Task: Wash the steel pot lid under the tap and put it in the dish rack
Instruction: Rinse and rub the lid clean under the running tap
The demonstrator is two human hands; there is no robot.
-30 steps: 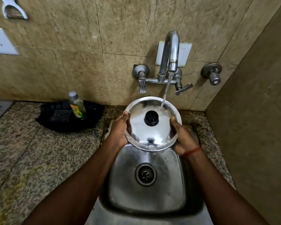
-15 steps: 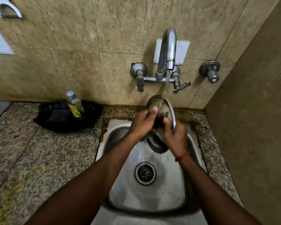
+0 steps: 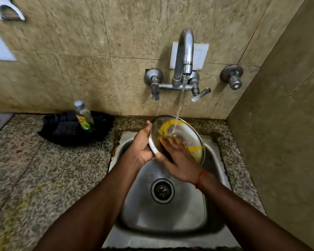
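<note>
The steel pot lid (image 3: pixel 187 134) is tilted over the back of the sink, its inner side facing me and smeared with yellow residue. Water runs from the tap (image 3: pixel 184 57) onto the lid's middle. My left hand (image 3: pixel 140 147) grips the lid's left rim from behind. My right hand (image 3: pixel 178 158) lies flat with fingers spread on the lid's inner face. The lid's knob is hidden on the far side. No dish rack is in view.
The steel sink (image 3: pixel 212 214) with its round drain (image 3: pixel 162 191) lies below the hands. A dish soap bottle (image 3: pixel 83 116) stands in a black tray (image 3: pixel 62 133) on the granite counter (image 3: pixel 34 169) at the left. A wall closes the right side.
The lid has been flipped from knob side up, through edge-on, to inner side up. My right hand left the rim and now lies flat on the inner face.
</note>
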